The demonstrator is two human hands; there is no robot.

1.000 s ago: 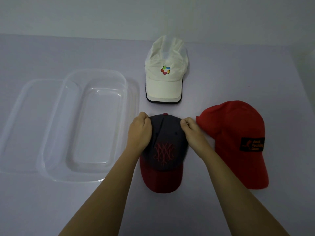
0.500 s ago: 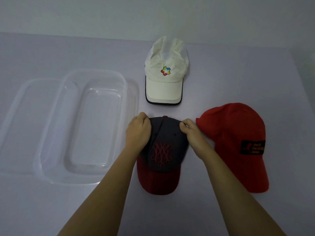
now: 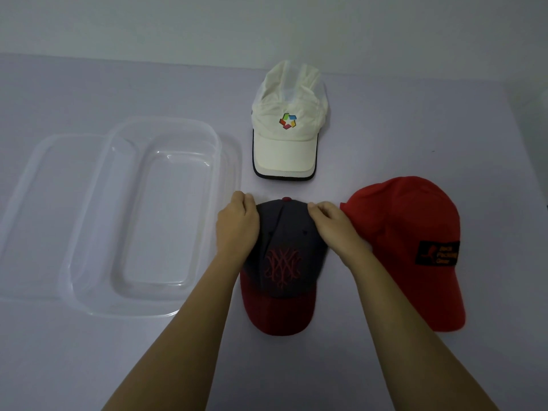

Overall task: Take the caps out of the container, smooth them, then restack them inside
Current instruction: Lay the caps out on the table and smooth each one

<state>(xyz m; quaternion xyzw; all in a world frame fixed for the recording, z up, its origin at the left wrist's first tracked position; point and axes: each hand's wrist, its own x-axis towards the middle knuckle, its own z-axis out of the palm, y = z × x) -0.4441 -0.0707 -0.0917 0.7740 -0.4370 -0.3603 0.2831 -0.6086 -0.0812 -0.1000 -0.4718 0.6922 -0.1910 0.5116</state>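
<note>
Three caps lie on the table. A dark navy cap (image 3: 284,253) with a dark red brim and red embroidery sits in the middle near me. My left hand (image 3: 237,225) grips the left side of its crown and my right hand (image 3: 335,226) pinches the right side. A plain red cap (image 3: 406,238) with a black patch lies to its right, touching my right hand. A white cap (image 3: 286,134) with a coloured logo lies farther back. The clear plastic container (image 3: 89,289) stands empty at the left.
A clear lid (image 3: 35,179) lies partly under the container's left side. A pale wall (image 3: 267,25) runs along the table's far edge. Bare tabletop (image 3: 415,114) shows at the back right and along the front.
Both hands stay on the navy cap's crown, which has shifted only slightly. The other caps and the container have not moved.
</note>
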